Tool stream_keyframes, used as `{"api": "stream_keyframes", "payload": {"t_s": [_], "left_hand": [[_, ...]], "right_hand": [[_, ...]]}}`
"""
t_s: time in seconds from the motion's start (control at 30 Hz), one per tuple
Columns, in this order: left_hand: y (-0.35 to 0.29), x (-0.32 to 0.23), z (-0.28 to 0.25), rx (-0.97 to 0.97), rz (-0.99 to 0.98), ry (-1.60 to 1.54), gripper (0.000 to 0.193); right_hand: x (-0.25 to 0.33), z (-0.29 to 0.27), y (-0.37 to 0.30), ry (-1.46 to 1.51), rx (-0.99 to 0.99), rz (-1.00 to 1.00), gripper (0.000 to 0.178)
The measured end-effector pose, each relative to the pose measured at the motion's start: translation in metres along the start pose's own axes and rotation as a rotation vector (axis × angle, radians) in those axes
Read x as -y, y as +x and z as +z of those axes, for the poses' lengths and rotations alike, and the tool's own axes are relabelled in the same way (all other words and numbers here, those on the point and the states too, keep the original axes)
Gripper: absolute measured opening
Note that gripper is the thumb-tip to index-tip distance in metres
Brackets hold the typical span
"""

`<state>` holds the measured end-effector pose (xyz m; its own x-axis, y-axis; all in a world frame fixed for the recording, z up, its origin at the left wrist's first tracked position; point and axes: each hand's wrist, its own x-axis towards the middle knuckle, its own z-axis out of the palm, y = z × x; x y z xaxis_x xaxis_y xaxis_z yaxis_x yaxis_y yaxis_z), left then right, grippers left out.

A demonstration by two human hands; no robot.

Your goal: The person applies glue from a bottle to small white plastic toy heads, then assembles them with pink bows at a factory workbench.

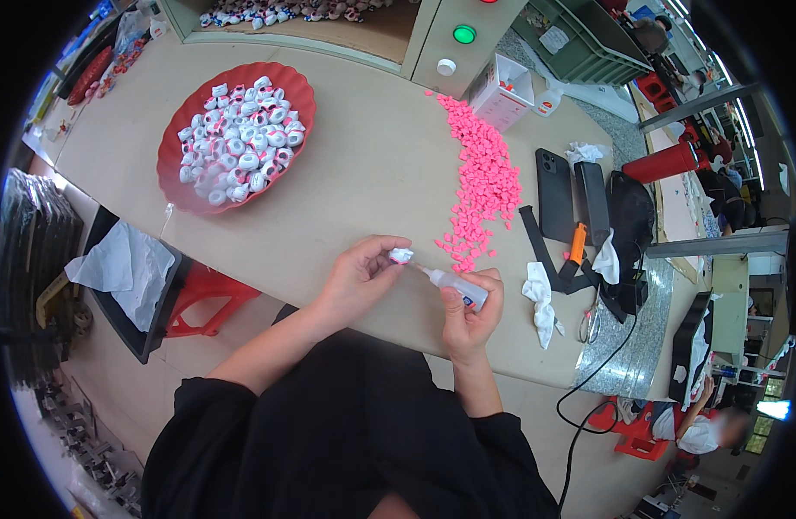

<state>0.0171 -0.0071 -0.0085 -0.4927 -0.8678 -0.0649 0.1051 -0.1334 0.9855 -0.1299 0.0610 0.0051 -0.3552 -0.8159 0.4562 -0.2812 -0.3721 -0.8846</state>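
My left hand (356,278) pinches a small white plastic piece with some pink on it (401,256) between thumb and fingers, above the table's near side. In my right hand (472,318) is a small translucent squeeze bottle (458,289), tilted so that its thin nozzle points at the piece. Whether the tip touches it, I cannot tell. Just beyond the bottle, many small bright pink pieces (486,173) lie in a long loose pile. A red scalloped bowl (307,91) at the far left holds many similar white pieces with pink and dark parts.
A black phone (554,195), a dark case (592,203), an orange-handled cutter (578,242) and crumpled tissue (539,303) lie on the right. A white box (503,95) stands behind the pink pile. A cabinet with a green button (464,35) borders the far edge. A black cable (605,363) hangs near right.
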Motion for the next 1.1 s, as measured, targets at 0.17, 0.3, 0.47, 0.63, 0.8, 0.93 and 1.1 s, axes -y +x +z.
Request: {"api": "stream_keyframes", "payload": {"t_s": [0.17,0.3,0.47,0.63,0.8,0.93,1.1], "left_hand": [[0.001,0.000,0.002,-0.029,0.075,0.019,0.027],[0.001,0.000,0.001,-0.027,0.058,0.044,0.027],[0.000,-0.001,0.002,-0.015,0.032,-0.053,0.027],[0.000,-0.006,0.000,-0.005,-0.015,-0.091,0.026],[0.000,-0.006,0.000,0.007,-0.048,-0.122,0.027],[-0.001,-0.008,0.000,-0.020,-0.045,-0.128,0.028],[-0.001,-0.010,-0.001,0.015,-0.067,-0.141,0.028]], "right_hand": [[-0.001,0.000,0.000,0.001,0.019,-0.015,0.025],[0.000,-0.001,-0.002,0.007,0.056,0.035,0.025],[0.003,-0.007,0.006,0.346,-0.108,0.138,0.024],[0.003,-0.034,0.017,0.950,-0.417,0.529,0.026],[0.006,-0.056,0.019,0.229,-0.223,0.462,0.038],[-0.008,-0.079,0.019,-0.050,0.056,0.508,0.044],[-0.005,-0.066,0.020,-0.471,0.075,0.472,0.021]]}}
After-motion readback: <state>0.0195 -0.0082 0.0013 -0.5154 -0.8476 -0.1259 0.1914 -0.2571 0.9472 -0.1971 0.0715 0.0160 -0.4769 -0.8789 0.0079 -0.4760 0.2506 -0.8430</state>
